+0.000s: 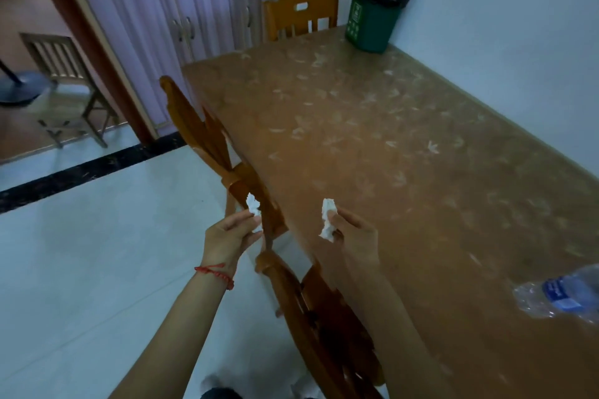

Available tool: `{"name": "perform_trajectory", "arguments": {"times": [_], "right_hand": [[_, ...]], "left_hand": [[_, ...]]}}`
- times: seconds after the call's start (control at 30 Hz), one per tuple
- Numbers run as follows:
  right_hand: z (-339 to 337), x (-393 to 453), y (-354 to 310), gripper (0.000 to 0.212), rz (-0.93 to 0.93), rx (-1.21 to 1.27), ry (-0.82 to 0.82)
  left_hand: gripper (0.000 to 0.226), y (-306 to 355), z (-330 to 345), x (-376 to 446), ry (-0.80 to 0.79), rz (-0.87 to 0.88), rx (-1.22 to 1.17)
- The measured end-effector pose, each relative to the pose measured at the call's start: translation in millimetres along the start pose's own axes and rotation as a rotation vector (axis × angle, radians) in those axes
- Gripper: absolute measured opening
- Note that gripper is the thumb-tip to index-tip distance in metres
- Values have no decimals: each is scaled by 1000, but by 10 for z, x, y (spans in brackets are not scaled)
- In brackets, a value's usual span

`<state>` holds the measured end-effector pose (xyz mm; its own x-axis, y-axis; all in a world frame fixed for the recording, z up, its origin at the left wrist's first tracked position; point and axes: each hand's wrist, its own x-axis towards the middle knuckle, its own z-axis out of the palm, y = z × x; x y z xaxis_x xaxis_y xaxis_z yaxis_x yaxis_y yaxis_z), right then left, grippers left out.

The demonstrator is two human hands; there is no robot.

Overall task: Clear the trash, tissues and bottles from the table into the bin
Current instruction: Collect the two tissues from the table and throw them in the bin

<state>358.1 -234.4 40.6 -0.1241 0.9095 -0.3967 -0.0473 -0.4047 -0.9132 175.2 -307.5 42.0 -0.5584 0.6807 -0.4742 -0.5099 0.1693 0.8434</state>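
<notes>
My left hand point(230, 235) pinches a crumpled white tissue point(253, 206) over the chair backs at the table's near left edge. My right hand point(356, 236) holds a second crumpled white tissue point(328, 220) just above the table's edge. A crushed clear plastic bottle point(560, 296) with a blue label lies on the brown patterned table point(372, 146) at the right edge of view. The green bin point(372, 23) with a black liner stands on the table's far corner by the wall.
Two wooden chairs point(207, 136) point(324, 311) are pushed in along the table's left side, and another chair point(301, 14) stands at the far end. A cabinet point(168, 26) lines the back wall. Pale tiled floor point(97, 253) lies to the left.
</notes>
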Motion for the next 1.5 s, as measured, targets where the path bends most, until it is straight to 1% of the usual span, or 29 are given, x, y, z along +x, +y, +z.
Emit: {"name": "perform_trajectory", "arguments": {"times": [0.1, 0.2, 0.33, 0.4, 0.5, 0.67, 0.87, 0.97, 1.1, 1.3, 1.37, 1.47, 1.5], "right_hand": [[424, -85, 30, 8, 5, -34, -41], [926, -206, 92, 12, -5, -70, -84], [1577, -405, 232, 8, -10, -111, -168], [1858, -493, 317, 17, -19, -156, -205], [2224, -610, 432, 13, -4, -177, -246], [2639, -675, 588, 31, 50, -205, -337], [3002, -386, 576, 33, 83, -207, -369], [3209, -132, 524, 21, 114, -197, -402], [3502, 297, 408, 9, 120, -203, -411], [3930, 832, 170, 9, 115, -222, -434], [4105, 990, 95, 3, 128, -246, -441], [4410, 1243, 19, 15, 158, -282, -451], [4515, 1333, 18, 13, 153, -280, -435]], "left_hand": [[10, 166, -414, 16, 57, 14, -39], [11, 328, -872, 29, 112, 36, -74], [14, 493, -1482, 40, 186, 53, -109], [16, 543, -1760, 42, 217, 55, -113], [15, 600, -2140, 54, 257, 61, -129], [14, 651, -2595, 143, 341, 61, -151], [19, 714, -2771, 446, 374, 57, -183], [18, 816, -2780, 722, 379, 58, -181], [10, 1054, -2730, 1176, 400, 51, -194], [12, 1417, -2681, 1767, 426, 62, -193], [11, 1542, -2702, 1958, 431, 67, -195], [12, 1734, -2755, 2269, 436, 73, -182], [14, 1800, -2782, 2389, 434, 73, -178]]}}
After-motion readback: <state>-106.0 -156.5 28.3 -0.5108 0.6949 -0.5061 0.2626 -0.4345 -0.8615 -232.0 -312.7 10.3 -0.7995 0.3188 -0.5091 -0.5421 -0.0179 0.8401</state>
